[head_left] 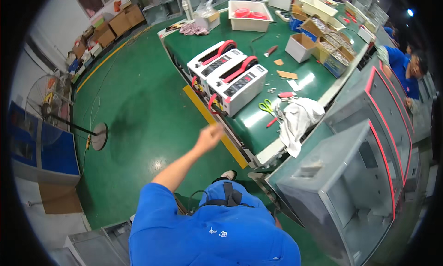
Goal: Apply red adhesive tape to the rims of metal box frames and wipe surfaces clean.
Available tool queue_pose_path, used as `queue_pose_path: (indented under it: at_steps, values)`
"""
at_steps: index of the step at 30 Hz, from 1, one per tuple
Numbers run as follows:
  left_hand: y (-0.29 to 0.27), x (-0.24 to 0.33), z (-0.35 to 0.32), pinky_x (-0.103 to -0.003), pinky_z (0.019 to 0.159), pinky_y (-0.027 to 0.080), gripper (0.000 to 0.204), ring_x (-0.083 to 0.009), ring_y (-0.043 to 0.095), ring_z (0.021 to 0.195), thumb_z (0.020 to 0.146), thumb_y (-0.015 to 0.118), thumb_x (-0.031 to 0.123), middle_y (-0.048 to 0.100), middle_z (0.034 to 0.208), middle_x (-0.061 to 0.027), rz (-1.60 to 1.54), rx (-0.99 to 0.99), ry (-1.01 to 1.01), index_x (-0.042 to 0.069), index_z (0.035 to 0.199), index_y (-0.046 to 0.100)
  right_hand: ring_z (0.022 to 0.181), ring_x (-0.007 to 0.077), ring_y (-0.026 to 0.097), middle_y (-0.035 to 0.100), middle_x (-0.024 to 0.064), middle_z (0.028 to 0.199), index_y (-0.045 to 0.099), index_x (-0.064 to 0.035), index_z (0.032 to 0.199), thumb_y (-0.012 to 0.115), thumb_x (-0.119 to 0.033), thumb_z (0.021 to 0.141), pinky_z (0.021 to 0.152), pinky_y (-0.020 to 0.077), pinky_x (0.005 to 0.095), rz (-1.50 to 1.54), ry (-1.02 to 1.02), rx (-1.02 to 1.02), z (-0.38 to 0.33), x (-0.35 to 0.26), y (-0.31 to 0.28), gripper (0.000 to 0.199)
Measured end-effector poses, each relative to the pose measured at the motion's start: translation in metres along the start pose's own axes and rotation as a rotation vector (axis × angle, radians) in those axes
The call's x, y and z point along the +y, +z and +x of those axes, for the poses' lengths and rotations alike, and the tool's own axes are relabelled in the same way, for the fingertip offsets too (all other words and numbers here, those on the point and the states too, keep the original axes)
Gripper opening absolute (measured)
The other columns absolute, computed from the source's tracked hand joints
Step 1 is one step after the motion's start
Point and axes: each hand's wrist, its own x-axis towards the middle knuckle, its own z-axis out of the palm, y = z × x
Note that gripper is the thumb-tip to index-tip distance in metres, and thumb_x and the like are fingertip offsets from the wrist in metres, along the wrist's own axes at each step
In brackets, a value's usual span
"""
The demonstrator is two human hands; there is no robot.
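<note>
One curled left hand (210,137), near table edge (242,146); open floor (150,139) leftward

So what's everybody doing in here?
A person in a blue shirt stands by a green table. Their left hand is out near its edge, close to two white machines with red rolls; it's blurry, so I can't tell if it holds anything. Their right hand is out of sight. Green scissors and a white cloth lie on the table. Another person in blue is off to the right, past some grey cases.
</note>
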Motion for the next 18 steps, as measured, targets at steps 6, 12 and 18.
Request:
queue_pose_path:
  at_steps: [6,12,18]
  values:
    - [-0.105,-0.105,0.133,-0.026,0.064,0.047,0.045,-0.0117,0.054,0.086,0.082,0.057,0.021,0.055,0.105,-0.0067,-0.156,0.363,-0.226,0.002,0.121,0.044,0.103,0.0208,0.05,0.052,0.0154,0.114,0.042,0.0026,0.12,0.048,-0.022,0.088,0.089,0.0385,0.0316,-0.025,-0.015,-0.13,0.021,-0.061,0.1,0.04]
    - [-0.123,-0.151,0.182,-0.026,0.074,0.044,0.044,-0.0148,0.057,0.083,0.077,0.063,0.032,0.062,0.092,-0.0118,-0.119,0.277,-0.262,-0.002,0.103,0.058,0.097,0.0175,0.054,0.057,0.0132,0.106,0.048,0.0033,0.114,0.055,-0.015,0.085,0.085,0.0416,0.028,0.231,0.135,0.065,0.012,-0.063,0.128,0.035]
    - [-0.133,-0.153,0.173,-0.025,0.065,0.043,0.016,-0.0117,0.052,0.068,0.075,0.065,0.011,0.058,0.076,-0.0038,-0.145,0.199,0.008,-0.002,0.083,0.058,0.096,0.0149,0.054,0.059,0.0101,0.103,0.05,0.0019,0.113,0.058,-0.014,0.083,0.082,0.0428,0.0253,0.131,0.126,0.051,0.021,-0.032,0.132,0.034]
